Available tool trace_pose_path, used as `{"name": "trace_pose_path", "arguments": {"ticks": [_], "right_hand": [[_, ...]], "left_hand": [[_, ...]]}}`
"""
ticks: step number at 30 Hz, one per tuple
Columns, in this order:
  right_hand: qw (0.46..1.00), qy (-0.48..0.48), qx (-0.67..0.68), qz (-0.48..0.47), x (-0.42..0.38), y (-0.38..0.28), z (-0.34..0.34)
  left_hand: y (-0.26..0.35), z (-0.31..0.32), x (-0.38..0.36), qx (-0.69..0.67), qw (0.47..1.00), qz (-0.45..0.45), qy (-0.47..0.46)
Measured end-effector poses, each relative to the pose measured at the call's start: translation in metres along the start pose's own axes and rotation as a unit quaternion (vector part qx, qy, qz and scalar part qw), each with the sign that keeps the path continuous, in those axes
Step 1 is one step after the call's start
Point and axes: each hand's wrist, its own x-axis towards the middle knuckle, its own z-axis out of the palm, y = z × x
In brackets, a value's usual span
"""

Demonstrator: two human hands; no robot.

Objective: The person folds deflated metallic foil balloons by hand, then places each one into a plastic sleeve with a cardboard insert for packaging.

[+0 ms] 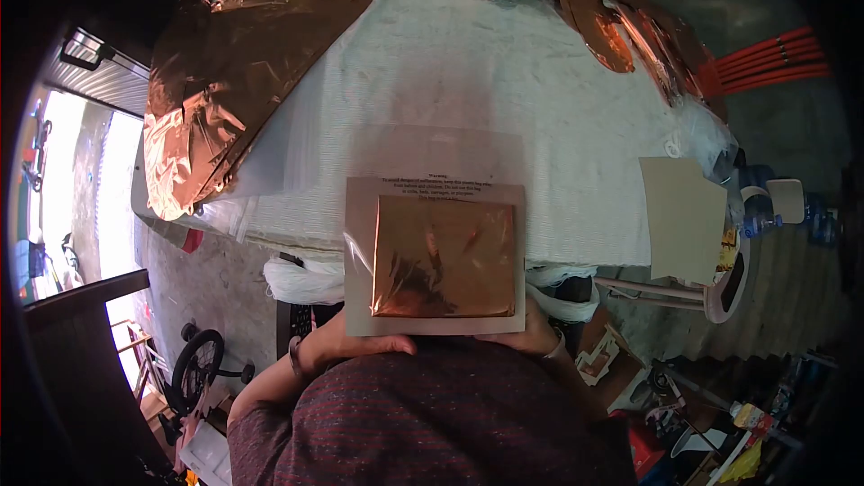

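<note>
A folded square of shiny copper-coloured foil (pixel 445 261) lies on a beige cardboard sheet (pixel 359 297) at the table's near edge. A clear plastic bag (pixel 432 148) with a printed warning reaches beyond the card toward the table's middle. My left hand (pixel 369 342) grips the card's lower left corner, thumb along the near edge and the other fingers hidden beneath. At the lower right corner, my right hand (pixel 531 335) is closed on the same card, most of its fingers out of sight.
Large crumpled copper-coloured foil sheets (pixel 225 63) cover the white table's (pixel 432 63) left and far edges. Another cardboard piece (pixel 679 216) overhangs the right edge. Water bottles (pixel 760 207) stand beyond it. A small bicycle wheel (pixel 198 364) is at lower left.
</note>
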Motion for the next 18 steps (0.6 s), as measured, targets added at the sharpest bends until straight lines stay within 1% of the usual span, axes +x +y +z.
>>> {"name": "trace_pose_path", "arguments": {"ticks": [1,3,4,6,7,9,10,11,12,13,14,15,16,17,18], "right_hand": [[1.0,0.0,0.002,0.002,-0.002,0.015,0.001],[0.988,-0.02,0.095,-0.123,-0.011,0.071,0.006],[0.988,-0.02,0.097,-0.122,-0.016,0.088,0.008],[0.989,0.071,0.092,-0.095,-0.031,0.121,0.007],[0.986,0.116,0.089,-0.082,-0.037,0.133,0.005],[0.974,0.204,0.082,-0.055,-0.032,0.13,0.004],[0.974,0.202,0.083,-0.055,-0.033,0.125,0.002],[0.968,0.182,0.17,-0.009,-0.02,0.083,0.002],[0.953,0.161,0.255,0.036,-0.011,0.06,0.0],[0.953,0.159,0.255,0.037,-0.02,0.087,-0.003],[0.976,0.13,0.173,0.016,-0.038,0.134,-0.005],[0.991,0.099,0.091,-0.006,-0.047,0.16,-0.006],[0.991,0.098,0.093,-0.005,-0.034,0.133,-0.003],[0.976,0.155,0.152,0.011,-0.009,0.076,0.004],[0.954,0.211,0.211,0.028,0.005,0.044,0.007]], "left_hand": [[0.002,-0.001,0.003,-0.001,1.0,-0.003,-0.001],[0.009,-0.003,0.012,0.037,0.998,-0.012,-0.053],[0.007,-0.003,0.015,0.036,0.998,-0.014,-0.053],[0.001,-0.003,0.018,0.13,0.989,0.06,-0.046],[0.005,-0.003,0.021,0.129,0.989,0.058,-0.044],[0.014,-0.005,0.025,0.159,0.984,0.053,-0.053],[0.002,-0.006,0.02,0.159,0.985,0.052,-0.051],[-0.022,-0.007,0.009,0.163,0.986,0.019,-0.026],[-0.035,-0.01,-0.002,0.166,0.986,-0.014,-0.002],[-0.036,-0.016,-0.01,0.166,0.986,-0.015,-0.001],[-0.036,-0.022,-0.016,0.096,0.995,0.018,-0.016],[-0.035,-0.025,-0.02,0.025,0.998,0.049,-0.03],[-0.028,-0.023,-0.02,0.025,0.998,0.047,-0.029],[-0.018,-0.017,-0.017,0.035,0.998,-0.026,0.041],[-0.012,-0.011,-0.015,0.044,0.988,-0.099,0.112]]}}
